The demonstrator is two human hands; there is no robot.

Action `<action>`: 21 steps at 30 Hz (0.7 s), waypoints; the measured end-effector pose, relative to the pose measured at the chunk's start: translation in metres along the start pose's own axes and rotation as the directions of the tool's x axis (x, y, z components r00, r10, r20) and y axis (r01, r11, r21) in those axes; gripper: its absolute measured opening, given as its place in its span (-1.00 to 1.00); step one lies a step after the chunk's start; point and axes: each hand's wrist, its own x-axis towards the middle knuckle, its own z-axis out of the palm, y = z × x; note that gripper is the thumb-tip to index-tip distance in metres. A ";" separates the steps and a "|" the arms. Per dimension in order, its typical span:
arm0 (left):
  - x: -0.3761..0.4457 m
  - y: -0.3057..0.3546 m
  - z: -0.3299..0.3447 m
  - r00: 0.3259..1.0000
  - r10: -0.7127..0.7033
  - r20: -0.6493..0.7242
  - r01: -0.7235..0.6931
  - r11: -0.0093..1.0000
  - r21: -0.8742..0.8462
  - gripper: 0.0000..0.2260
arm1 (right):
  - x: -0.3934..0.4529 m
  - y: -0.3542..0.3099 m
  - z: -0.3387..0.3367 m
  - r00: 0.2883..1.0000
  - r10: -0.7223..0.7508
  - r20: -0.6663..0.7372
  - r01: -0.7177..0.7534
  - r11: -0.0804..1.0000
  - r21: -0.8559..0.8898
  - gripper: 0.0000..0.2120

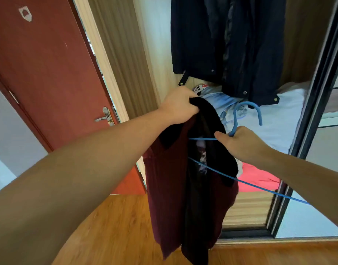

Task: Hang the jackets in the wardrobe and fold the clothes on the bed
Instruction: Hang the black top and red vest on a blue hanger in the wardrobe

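Step in hand: we judged that we were fitting a hanger into a jacket before hanging it, so this belonged to the wardrobe half of the task.
Left hand point(178, 106): our fingers were curled tight round the black collar of the maroon jacket with black lining point(172, 180), holding it up in front of the open wardrobe.
Right hand point(239, 143): our fingers were closed round the neck of the thin blue wire hanger point(247, 113), just below its hook, with the thumb lying along the wire.
Hanger position: one arm of the wire ran into the jacket's open neck; the other slanted down and out to the right, bare of cloth. We took the hanger to be only partly seated.
Jacket position: it hung free from our left hand above the orange-brown wooden floor point(106, 236), touching nothing else that we could see.
Wardrobe: two dark navy coats point(227, 44) already hung inside, above a pile of pale blue bedding point(279, 119) and a red folded cloth point(258, 177). The rail itself was out of view.
Next move: we reckoned the free arm had to go under the far shoulder, then the hook had to be lifted to the rail beside the navy coats.
Surroundings: a dark red door point(40, 73) stood to our left.
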 end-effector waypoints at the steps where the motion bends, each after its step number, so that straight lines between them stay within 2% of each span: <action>1: 0.000 0.006 0.003 1.000 0.013 0.007 -0.013 1.000 -0.013 -0.89 | 0.002 -0.001 0.002 1.000 0.023 -0.002 -0.023 0.998 0.053 -0.47; 6: -0.002 0.011 0.003 0.998 0.032 0.045 -0.031 0.999 -0.037 -0.86 | 0.007 0.000 0.013 0.998 0.062 0.010 -0.062 0.957 0.282 -0.50; 8: -0.005 0.010 0.003 0.995 0.025 0.095 -0.020 0.998 -0.053 -0.87 | 0.009 0.002 0.005 0.995 0.096 -0.002 -0.085 0.887 0.453 -0.47; 10: -0.011 0.010 0.005 0.988 0.028 0.150 -0.019 0.998 -0.065 -0.86 | 0.011 0.006 -0.011 0.995 0.099 0.000 -0.082 0.829 0.553 -0.44; 15: -0.014 0.021 0.015 0.932 0.005 0.363 -0.010 1.000 0.011 -0.79 | 0.010 0.017 -0.029 0.990 0.137 0.025 -0.122 0.774 0.621 -0.43; 18: -0.016 0.029 0.026 0.942 0.035 0.333 -0.005 0.996 -0.091 -0.81 | 0.011 0.020 -0.029 0.980 0.198 0.004 -0.155 0.753 0.639 -0.57; 21: -0.010 0.041 0.029 0.941 0.095 0.324 -0.054 0.990 -0.133 -0.79 | 0.017 0.019 -0.040 0.971 0.229 -0.066 -0.143 0.781 0.608 -0.63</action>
